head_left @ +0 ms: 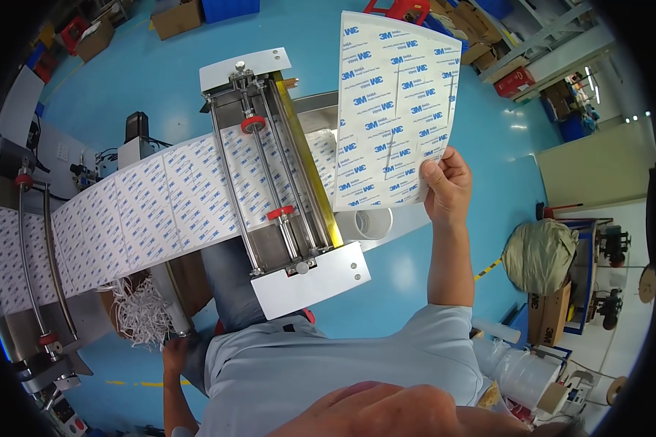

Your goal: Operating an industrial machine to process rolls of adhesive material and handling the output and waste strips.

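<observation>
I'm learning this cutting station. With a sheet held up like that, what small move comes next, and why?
Probably tilt the cut sheet closer for inspection. The right hand pinches its lower corner, lifted clear of the machine's rollers, its printed side facing the camera. The left hand hangs low beside the paper trimmings.

- Sheet (393, 109): white, rectangular, printed all over with small blue repeated marks; thin cut lines cross its face. Held upright and slightly bowed, lifted clear of the machine.
- Grip point: lower right corner of the sheet, pinched under the thumb of the right hand (448, 186), with the remaining fingers behind it.
- All of the sheet extends up and left from the fingers; the other edges hang free.
</observation>
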Demonstrator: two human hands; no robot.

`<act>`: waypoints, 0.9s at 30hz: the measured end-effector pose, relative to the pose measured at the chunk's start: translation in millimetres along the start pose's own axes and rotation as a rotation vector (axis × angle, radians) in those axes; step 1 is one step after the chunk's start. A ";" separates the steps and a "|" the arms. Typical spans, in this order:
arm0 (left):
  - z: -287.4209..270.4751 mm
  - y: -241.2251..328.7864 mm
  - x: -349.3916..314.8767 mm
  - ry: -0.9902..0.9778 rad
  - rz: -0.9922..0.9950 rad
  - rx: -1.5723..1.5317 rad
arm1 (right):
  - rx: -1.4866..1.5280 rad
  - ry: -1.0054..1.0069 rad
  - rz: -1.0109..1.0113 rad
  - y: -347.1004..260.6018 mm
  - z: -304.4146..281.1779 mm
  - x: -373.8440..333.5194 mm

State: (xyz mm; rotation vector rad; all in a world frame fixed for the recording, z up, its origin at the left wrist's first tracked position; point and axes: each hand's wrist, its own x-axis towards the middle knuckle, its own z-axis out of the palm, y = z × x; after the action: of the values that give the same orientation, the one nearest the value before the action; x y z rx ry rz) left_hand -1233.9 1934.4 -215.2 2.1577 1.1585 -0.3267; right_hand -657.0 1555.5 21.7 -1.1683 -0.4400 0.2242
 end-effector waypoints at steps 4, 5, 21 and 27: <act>-77.3 233.7 -3.5 0.142 0.140 -0.408 | 0.024 -0.045 0.017 -0.6 22.9 -3.7; -94.7 286.4 -7.3 0.073 0.365 -0.560 | 0.040 -0.079 0.012 0.4 33.3 -4.0; -124.3 444.7 13.4 -0.111 0.620 -1.347 | -0.105 -0.417 0.209 -8.1 136.7 -29.2; -130.3 438.0 9.2 -0.131 0.644 -1.357 | -0.102 -0.457 0.189 -12.7 142.3 -29.2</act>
State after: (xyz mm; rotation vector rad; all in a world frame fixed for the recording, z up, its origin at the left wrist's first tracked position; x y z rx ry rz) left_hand -883.9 1854.2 67.6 1.1115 0.2973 0.4894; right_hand -747.2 1658.2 72.5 -1.2599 -0.7480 0.6466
